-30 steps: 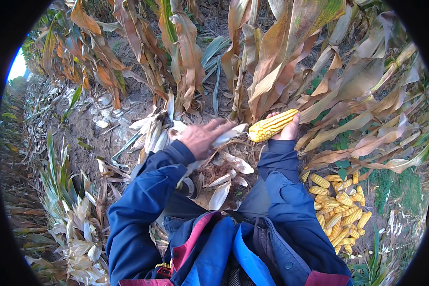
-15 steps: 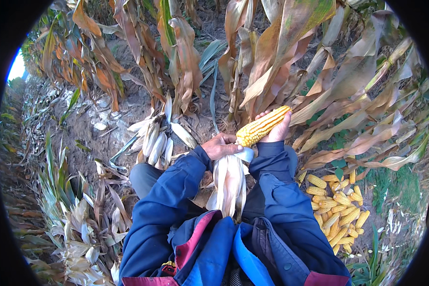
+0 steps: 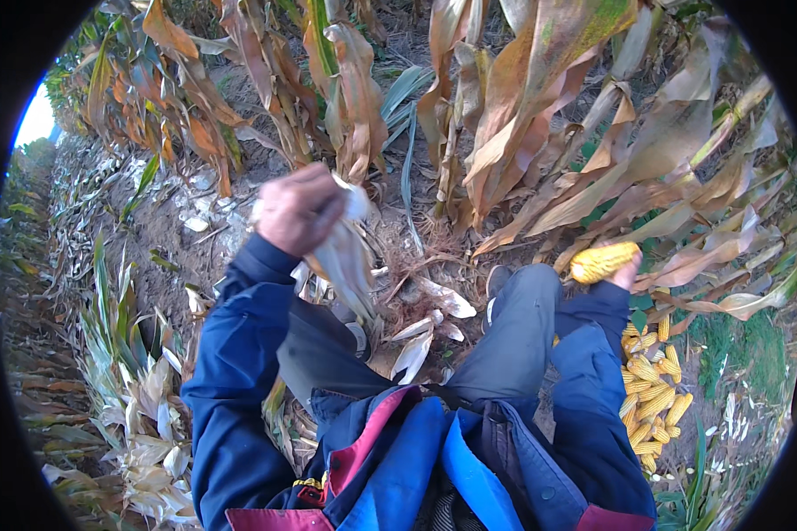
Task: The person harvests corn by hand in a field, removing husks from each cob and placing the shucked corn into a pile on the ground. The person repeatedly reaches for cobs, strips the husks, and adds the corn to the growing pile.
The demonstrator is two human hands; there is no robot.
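The bare yellow cob (image 3: 600, 263) lies out to my right, its long axis running roughly left to right, its right end gripped in my curled right hand (image 3: 627, 268). From that grip, the far edge of the cob pile (image 3: 655, 403) on the ground lies near, back toward my body, with my right hand far closer than my left hand (image 3: 299, 211), which, though blurred, looks closed around a pale husk (image 3: 344, 264) well apart on my left.

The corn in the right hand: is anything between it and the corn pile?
Partly: the right sleeve and a dry leaf show between the corn and the pile. How near the leaf hangs, I can't tell.
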